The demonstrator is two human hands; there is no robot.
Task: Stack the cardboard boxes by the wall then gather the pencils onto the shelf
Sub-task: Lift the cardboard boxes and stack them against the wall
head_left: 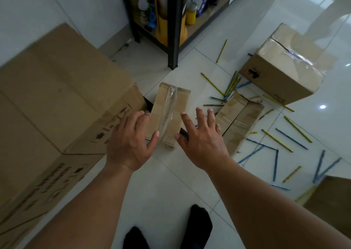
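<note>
a big brown cardboard box (57, 96) sits left by the white wall (28, 20), a mid-sized taped cardboard box (284, 73) well off to the right. a small narrow taped carton (169, 112) lies between the hands: left hand (131, 142) touching its side, fingers straight; right hand (203, 142) spread wide beside it. yellow and blue pencils (277, 140) scatter the floor at right.

Both arms reach forward; left hand (131, 140) and right hand (201, 138) spread, fingers straight, seemingly gripping nothing.
</note>
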